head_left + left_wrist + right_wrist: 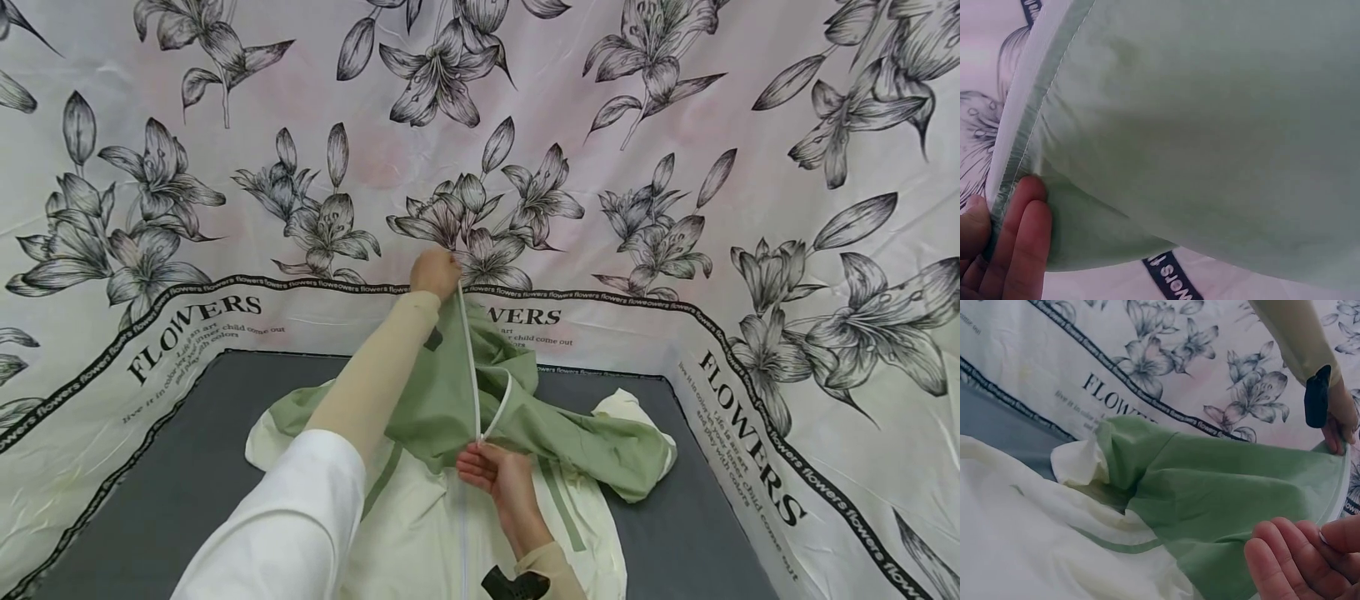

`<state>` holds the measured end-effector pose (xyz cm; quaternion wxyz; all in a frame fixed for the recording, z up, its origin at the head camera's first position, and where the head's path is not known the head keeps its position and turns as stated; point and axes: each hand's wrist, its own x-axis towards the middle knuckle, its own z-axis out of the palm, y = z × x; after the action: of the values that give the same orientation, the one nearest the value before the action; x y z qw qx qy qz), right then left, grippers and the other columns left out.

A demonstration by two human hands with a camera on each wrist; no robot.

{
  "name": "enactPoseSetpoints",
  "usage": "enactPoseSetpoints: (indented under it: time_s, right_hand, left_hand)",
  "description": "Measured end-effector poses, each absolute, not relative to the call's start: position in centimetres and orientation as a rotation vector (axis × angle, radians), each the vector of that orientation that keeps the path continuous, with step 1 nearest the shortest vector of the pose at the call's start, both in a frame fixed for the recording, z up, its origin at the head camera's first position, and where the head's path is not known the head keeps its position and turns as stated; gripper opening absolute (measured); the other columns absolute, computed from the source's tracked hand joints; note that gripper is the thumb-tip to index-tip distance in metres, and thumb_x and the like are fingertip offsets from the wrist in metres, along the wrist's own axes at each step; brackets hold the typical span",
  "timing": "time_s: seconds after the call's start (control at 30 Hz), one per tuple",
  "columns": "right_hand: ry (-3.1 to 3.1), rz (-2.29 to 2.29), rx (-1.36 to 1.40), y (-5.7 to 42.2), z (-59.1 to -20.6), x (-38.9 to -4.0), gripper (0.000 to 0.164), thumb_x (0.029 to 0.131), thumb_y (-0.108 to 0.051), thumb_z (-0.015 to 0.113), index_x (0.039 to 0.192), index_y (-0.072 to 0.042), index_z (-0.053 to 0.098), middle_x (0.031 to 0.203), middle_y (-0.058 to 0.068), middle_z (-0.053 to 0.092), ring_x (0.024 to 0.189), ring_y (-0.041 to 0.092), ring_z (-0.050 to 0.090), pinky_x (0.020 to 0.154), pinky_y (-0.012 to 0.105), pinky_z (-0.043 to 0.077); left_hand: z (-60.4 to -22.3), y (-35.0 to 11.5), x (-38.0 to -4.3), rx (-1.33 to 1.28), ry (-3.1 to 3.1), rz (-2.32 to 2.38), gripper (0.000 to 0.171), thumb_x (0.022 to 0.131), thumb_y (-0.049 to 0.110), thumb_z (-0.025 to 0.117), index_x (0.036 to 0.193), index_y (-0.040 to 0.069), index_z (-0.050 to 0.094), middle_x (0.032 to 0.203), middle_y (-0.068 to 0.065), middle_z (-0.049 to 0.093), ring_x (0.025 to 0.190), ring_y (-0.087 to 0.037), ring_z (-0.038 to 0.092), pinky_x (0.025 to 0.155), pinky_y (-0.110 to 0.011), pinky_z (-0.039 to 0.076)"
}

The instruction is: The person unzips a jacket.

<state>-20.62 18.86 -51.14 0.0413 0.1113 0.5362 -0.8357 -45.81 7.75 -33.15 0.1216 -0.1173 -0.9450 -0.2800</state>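
Observation:
A green and cream zip jacket lies with its cream body toward me and its green upper part lifted. My left hand holds the top of one front edge high, thumb and fingers pinching the fabric beside the white zipper tape. That zipper edge runs taut down to my right hand, where the two white zipper edges meet. Between the right thumb and forefinger is a small, thin zipper pull, mostly hidden by the fingers. The other zipper edge curves loosely to the right.
Under the jacket is a dark grey table surface. A white cloth with black flower prints rises behind it and along both sides. The green sleeve with a cream cuff spreads to the right; another cuff shows at left.

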Motion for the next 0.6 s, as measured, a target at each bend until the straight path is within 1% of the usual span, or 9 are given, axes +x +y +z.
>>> enactPoseSetpoints:
  time_s: [0.17,0.37,0.43,0.6]
  right_hand:
    - [1.626,-2.563,0.362,18.7,-51.7,-20.2,0.03,0.099,-0.011,0.058,0.113,0.014,0.064,0.082,0.005,0.077,0.079,0.015,0.077,0.077,0.03,0.062]
    - [1.63,-2.538,0.391,18.7,-52.3,-19.6,0.029,0.1,-0.013,0.057,0.112,0.012,0.065,0.084,0.004,0.077,0.08,0.014,0.077,0.077,0.03,0.062]
    - [1.636,-2.53,0.388,18.8,-52.5,-19.4,0.03,0.1,-0.013,0.057,0.112,0.013,0.064,0.085,0.004,0.077,0.08,0.014,0.077,0.078,0.03,0.062]
    - [1.636,-2.502,0.396,18.9,-52.8,-18.8,0.035,0.101,-0.018,0.058,0.118,0.012,0.063,0.086,0.004,0.077,0.082,0.014,0.077,0.08,0.03,0.062]
  left_hand:
    - [-32.4,7.5,-45.6,-0.324,-2.722,-0.922,0.026,0.103,0.018,0.057,0.105,0.004,0.079,0.103,-0.011,0.077,0.081,-0.023,0.067,0.07,-0.033,0.054]
    - [-32.1,7.3,-45.4,-0.32,-2.712,-0.904,0.026,0.103,0.015,0.056,0.106,0.004,0.079,0.11,-0.01,0.077,0.086,-0.025,0.07,0.072,-0.034,0.054]
    - [-31.9,7.3,-45.4,-0.322,-2.713,-0.91,0.025,0.103,0.014,0.055,0.105,0.005,0.079,0.109,-0.01,0.077,0.086,-0.025,0.07,0.072,-0.035,0.054]
    - [-31.5,7.3,-45.8,-0.325,-2.683,-0.893,0.025,0.102,0.018,0.059,0.094,0.005,0.079,0.097,-0.01,0.077,0.078,-0.023,0.066,0.068,-0.033,0.053]
